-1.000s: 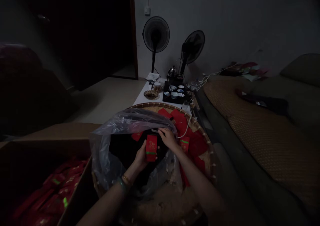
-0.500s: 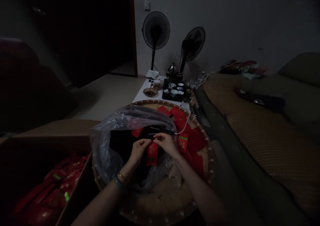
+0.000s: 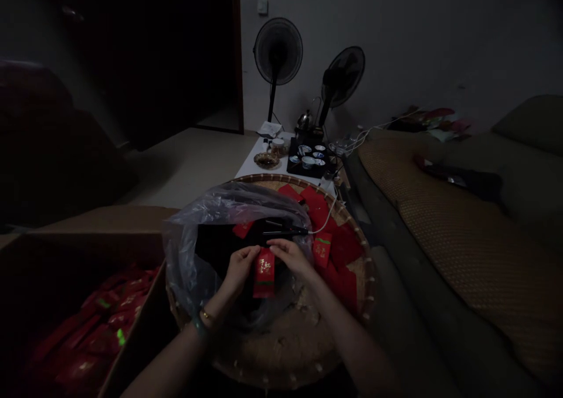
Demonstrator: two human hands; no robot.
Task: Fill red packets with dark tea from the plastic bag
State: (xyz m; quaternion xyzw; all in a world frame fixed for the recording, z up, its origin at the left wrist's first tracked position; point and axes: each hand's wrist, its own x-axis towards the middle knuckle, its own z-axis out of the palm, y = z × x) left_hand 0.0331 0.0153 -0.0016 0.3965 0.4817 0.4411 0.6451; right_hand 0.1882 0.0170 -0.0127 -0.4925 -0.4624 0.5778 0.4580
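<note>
Two hands meet at one red paper envelope (image 3: 264, 274): your left hand (image 3: 240, 269) and right hand (image 3: 290, 256) pinch its upper side edges, closed lightly, holding it upright over a clear plastic bag (image 3: 185, 263) inside a woven bamboo tray (image 3: 259, 178). Expect it to be light, thin and soft; keep to the edges, since pressing its face could crease it.
</note>
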